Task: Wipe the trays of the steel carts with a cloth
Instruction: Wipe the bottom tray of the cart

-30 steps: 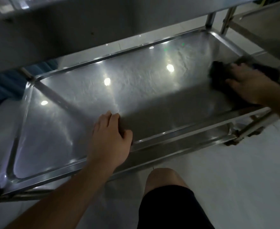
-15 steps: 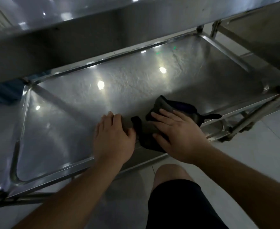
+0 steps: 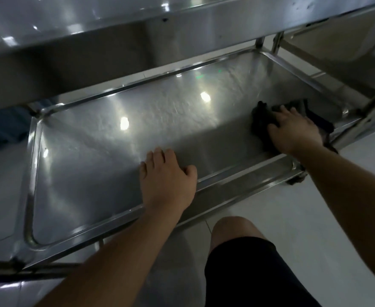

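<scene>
The steel cart's lower tray (image 3: 89, 165) fills the middle of the head view, shiny with light spots. My left hand (image 3: 166, 180) rests flat on the tray's near rim, fingers reaching onto the tray floor. My right hand (image 3: 292, 129) presses a dark cloth (image 3: 263, 117) onto the tray floor near its right end, fingers spread over it. Part of the cloth sticks out beyond my fingertips and behind my wrist.
The cart's upper tray (image 3: 115, 36) overhangs the far side at the top. A second steel cart (image 3: 337, 47) stands at the upper right. My knee in dark shorts (image 3: 244, 262) is over the white tiled floor (image 3: 292, 200). Something blue (image 3: 0, 129) lies at far left.
My right hand slid the cloth from the right end to the middle beside my left hand, then back out to the tray's right end. My left hand stayed on the rim.
</scene>
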Available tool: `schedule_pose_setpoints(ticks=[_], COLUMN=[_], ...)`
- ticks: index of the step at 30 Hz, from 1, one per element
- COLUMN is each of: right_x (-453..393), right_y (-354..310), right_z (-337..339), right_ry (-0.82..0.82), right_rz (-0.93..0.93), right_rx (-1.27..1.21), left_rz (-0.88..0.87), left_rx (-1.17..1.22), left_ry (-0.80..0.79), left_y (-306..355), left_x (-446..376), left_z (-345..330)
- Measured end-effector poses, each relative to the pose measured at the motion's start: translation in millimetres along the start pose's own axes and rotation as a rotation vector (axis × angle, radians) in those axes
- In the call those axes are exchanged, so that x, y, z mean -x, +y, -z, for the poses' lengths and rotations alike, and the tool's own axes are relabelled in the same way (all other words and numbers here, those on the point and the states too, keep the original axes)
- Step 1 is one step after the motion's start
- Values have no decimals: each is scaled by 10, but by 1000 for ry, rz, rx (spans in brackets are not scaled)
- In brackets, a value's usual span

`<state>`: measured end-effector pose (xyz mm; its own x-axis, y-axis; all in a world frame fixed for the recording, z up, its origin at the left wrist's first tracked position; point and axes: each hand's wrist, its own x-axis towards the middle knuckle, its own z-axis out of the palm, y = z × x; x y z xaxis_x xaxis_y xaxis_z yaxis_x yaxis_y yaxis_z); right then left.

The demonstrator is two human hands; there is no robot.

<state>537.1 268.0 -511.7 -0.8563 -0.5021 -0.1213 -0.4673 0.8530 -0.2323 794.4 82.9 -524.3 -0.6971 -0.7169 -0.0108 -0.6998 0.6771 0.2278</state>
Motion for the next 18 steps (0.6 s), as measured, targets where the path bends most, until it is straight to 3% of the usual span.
schedule_pose_setpoints(ticks=[6,18], right_x=[523,483], right_y=[-835,-830], right_z=[-401,-453], right_ry=[34,23], right_rz=[273,272], right_rx=[6,66], left_rz=[-21,-52], left_rx=[16,22], left_ry=[-23,-67], left_y=[-25,-76], left_x=[3,1], left_z=[38,60])
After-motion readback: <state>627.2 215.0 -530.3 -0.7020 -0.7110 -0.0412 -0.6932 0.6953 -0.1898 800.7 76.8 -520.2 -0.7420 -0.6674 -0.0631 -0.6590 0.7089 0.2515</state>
